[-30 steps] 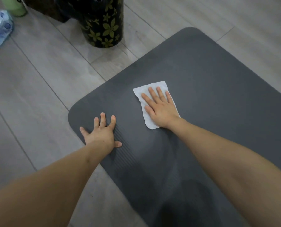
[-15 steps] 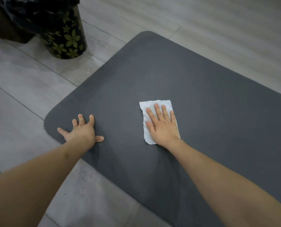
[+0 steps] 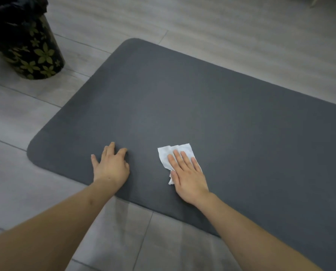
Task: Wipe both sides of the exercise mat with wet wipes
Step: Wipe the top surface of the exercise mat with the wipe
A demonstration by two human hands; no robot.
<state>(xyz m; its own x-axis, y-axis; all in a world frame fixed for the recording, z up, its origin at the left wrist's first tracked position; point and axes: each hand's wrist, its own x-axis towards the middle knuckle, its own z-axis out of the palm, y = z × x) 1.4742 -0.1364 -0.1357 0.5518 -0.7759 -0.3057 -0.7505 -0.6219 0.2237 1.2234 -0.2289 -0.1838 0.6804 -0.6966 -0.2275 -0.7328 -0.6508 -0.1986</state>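
On the grey plank floor (image 3: 231,22) a dark grey exercise mat (image 3: 182,106) lies flat, running from its rounded left end out past the right edge of view. Only one view, from the head camera.

Right hand (image 3: 188,173) open and flat, palm down on a white wet wipe (image 3: 168,155), pressing it onto the mat close to the near edge. Wipe is crumpled and partly bunched under the palm; its far-left part sticks out past the fingers. Left hand (image 3: 111,165) also open, fingers spread, braced on the mat near the near-left corner, holding nothing. Hands sit near each other, not touching.

Step in hand, as a guess: wiping the top face; underside not yet reached.

Risks: wipe is already bunching, so it may roll up under the palm and skip patches. The mat could slide on the smooth floor if the left hand lets off. Strokes toward the near edge could drag the wipe off onto the floor and pick up grit.

Containers: a black bin (image 3: 34,57) with yellow flower print stands far left on the floor, well apart from the mat. A black bag looks to line its top, but the frame cuts it off; contents not visible.
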